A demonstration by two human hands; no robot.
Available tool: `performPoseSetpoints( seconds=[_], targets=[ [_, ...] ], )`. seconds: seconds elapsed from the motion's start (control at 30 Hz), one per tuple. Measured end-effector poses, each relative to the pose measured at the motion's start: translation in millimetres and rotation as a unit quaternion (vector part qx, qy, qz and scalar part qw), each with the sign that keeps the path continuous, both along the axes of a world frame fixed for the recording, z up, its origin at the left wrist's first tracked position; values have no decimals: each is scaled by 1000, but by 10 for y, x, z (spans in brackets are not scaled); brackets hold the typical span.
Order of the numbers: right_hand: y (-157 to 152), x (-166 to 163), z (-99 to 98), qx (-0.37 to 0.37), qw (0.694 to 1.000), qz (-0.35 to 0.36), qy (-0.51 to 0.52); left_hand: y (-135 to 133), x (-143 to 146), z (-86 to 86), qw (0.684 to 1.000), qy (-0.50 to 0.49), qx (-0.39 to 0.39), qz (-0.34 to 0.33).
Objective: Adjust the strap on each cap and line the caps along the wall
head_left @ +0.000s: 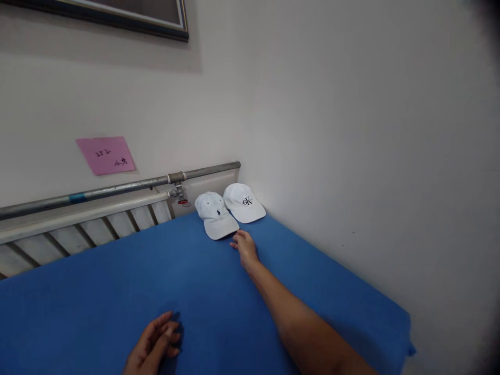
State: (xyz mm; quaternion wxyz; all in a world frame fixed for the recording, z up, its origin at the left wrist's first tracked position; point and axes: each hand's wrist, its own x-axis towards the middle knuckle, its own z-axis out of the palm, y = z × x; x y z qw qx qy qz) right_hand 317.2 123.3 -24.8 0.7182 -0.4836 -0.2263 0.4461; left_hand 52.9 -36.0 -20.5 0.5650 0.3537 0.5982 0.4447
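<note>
A pale wall (pixel 351 130) fills most of the view and meets a second wall in a corner at the far right. Below it lies a surface under a blue sheet (pixel 97 291), whose far right corner sits in that wall corner and whose right edge runs along the wall.

Behind the sheet's far edge runs a white slatted rail (pixel 78 229), and above that a long grey metal pipe (pixel 117 187) with a small red-marked valve (pixel 180 195) hanging from its joint. A dark picture frame (pixel 117 15) shows at the top left, cut off by the edge of the view.

Two white caps sit side by side in the far right corner of the sheet, brims pointing towards the near edge. The cap with the small dark emblem (pixel 214 213) is on the left and touches the cap with the black letters (pixel 242 203).

A pink note (pixel 106 154) with dark writing is stuck on the wall above the pipe.

The right hand (pixel 245 247) lies palm down just in front of the emblem cap's brim, fingers loosely spread and holding nothing; I cannot tell whether the fingertips touch the brim. The left hand (pixel 154 344) rests near the sheet's near edge, well apart from the caps, fingers loosely curled and empty.
</note>
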Motion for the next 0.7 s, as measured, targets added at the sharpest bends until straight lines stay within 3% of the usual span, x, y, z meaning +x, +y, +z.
performPoseSetpoints(
  seconds=[0.13, 0.3, 0.37, 0.4, 0.47, 0.53, 0.7],
  targets=[
    [-319, -142, 47, -9, 993, 49, -103, -42, 86, 105, 998, -33, 61, 2],
    [-866, -570, 161, -3, 952, 243, -184, -158, 93, 305, 987, -94, 80, 102],
    [-983, -710, 168, 26, 926, 313, -209, -173, -92, 298, 978, -88, 89, 169],
    [-1014, -766, 159, 67, 897, 331, -285, -198, -221, 280, 971, -83, 92, 203],
    [-1043, -843, 135, 121, 842, 347, -394, -312, -498, 244, 955, -74, 104, 268],
    [-1051, -873, 117, 136, 808, 354, -450, -500, -742, 227, 934, -65, 119, 331],
    [-1039, -873, 108, 123, 789, 354, -487, -1028, -1078, 253, 885, -59, 149, 437]
  ],
)
